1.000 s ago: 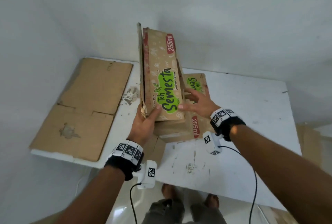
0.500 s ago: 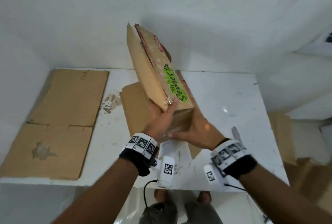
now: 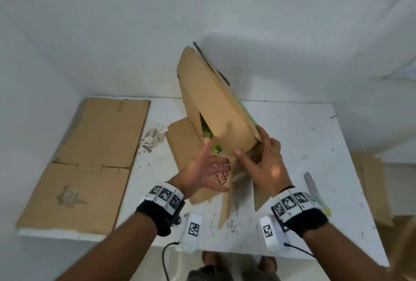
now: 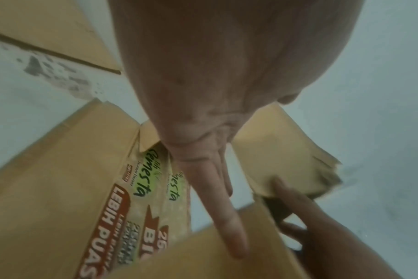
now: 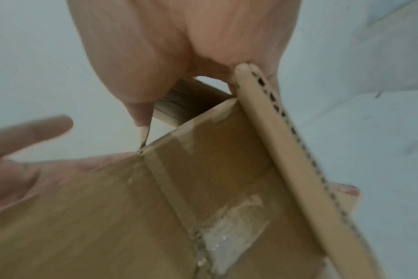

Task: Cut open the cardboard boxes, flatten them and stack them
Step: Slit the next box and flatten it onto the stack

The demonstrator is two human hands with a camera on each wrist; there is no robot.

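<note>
**Cardboard box half-collapsed, held by one corner**

Brown corrugated cardboard box with green "Semesta" print point(image 3: 216, 109) stands tilted on the white surface point(image 3: 304, 141), its open end down by the hands, nothing visible inside it. The right hand point(image 3: 267, 163) grips its lower corner, thumb on the plain outer panel, fingers behind the edge. The left hand point(image 3: 198, 172), just left of that grip, is spread with straight fingers and holds nothing, beside the printed flap. Farther left of both hands lies a flat brown cardboard sheet point(image 3: 90, 156); right of the right wrist lies a grey-and-yellow cutter point(image 3: 315, 193).

Risk, as I judge it: held by one corner alone, the box could swing or tear at its taped seam point(image 5: 229, 226), or slide toward the cutter.
</note>
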